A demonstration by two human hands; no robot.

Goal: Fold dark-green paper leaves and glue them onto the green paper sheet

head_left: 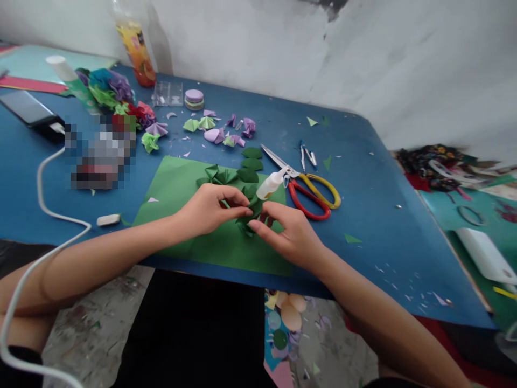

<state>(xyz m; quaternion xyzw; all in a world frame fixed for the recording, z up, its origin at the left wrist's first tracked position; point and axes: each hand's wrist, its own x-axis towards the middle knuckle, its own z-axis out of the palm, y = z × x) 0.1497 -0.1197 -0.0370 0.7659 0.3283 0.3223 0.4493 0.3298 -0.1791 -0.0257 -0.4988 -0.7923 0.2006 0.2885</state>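
Observation:
Over a green paper sheet [189,237], both my hands meet at a folded dark green paper piece [254,206]. My left hand [208,210] pinches its left side between thumb and fingers. On the other side my right hand [288,229] has its thumb and fingers closed on the same piece. A small white glue bottle [270,186] slants just above my right fingers, its nozzle up and right; whether those fingers touch it I cannot tell. Behind my left hand lie pleated green paper pieces [218,175]. Several green paper leaves [252,163] form a column behind the bottle.
Scissors with red and yellow handles [311,194] lie right of the sheet, with a compass [307,156] behind them. Purple and green paper scraps [218,134] lie farther back. A juice bottle [139,54] stands by the wall. A white cable [40,183] crosses the left side.

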